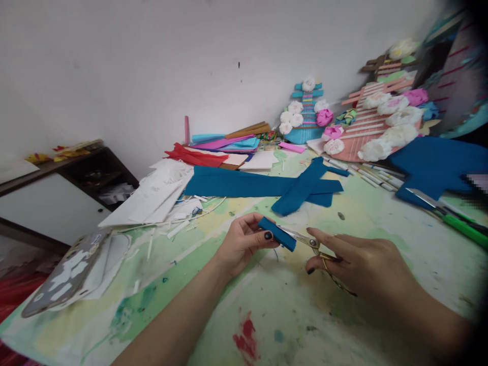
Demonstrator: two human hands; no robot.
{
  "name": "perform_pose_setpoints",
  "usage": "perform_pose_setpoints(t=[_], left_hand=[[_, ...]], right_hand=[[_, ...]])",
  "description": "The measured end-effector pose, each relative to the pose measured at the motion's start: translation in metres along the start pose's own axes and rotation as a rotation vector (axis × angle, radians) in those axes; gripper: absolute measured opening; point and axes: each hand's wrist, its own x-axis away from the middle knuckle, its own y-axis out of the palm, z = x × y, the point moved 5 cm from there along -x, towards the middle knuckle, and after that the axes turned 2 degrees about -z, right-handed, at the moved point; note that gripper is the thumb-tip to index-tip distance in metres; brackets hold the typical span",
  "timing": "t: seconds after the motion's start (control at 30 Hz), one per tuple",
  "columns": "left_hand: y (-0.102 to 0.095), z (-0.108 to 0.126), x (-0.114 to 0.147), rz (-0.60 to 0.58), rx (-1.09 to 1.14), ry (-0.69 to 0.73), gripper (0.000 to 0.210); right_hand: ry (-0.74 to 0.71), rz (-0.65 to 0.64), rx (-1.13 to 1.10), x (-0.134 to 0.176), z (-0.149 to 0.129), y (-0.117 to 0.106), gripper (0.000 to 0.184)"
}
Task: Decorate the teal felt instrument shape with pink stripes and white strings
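Between the thumb and fingers of my left hand [244,241] is a small folded piece of blue crepe paper [284,240]. My right hand [366,267] grips gold-handled scissors [313,243], thumb and fingers at the handles. The scissor blades point left and lie along the upper edge of the folded piece; whether they cut into it I cannot tell. Just beyond my hands, a long blue strip [236,182] lies flat, crossed at its right by a shorter blue strip [299,188].
White paper sheets [147,198] and scraps lie left, beyond a grey phone case [64,274]. Colored paper rolls [229,142] are stacked by the wall. Flower-covered crafts [308,114] stand at the back right. A green-handled cutting tool [465,229] lies near more blue paper [438,162].
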Motion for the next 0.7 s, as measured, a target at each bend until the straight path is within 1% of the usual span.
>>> perform_pose_setpoints(t=[0.17, 0.47, 0.6, 0.7], left_hand=[[0.0004, 0.0011, 0.0007, -0.003, 0.006, -0.002, 0.028], [0.0001, 0.0014, 0.0004, -0.006, 0.012, 0.003, 0.028], [-0.0004, -0.0002, 0.0002, -0.016, 0.007, 0.003, 0.027], [-0.0003, -0.0011, 0.0001, -0.017, 0.003, 0.003, 0.028]], right_hand=[[0.018, -0.014, -0.015, 0.0007, 0.0006, 0.0022, 0.043], [0.040, -0.057, -0.072, 0.0022, 0.0026, 0.0061, 0.043], [0.028, -0.033, -0.067, 0.0023, 0.0018, 0.0061, 0.046], [0.038, -0.039, -0.083, 0.0032, 0.0021, 0.0074, 0.045]])
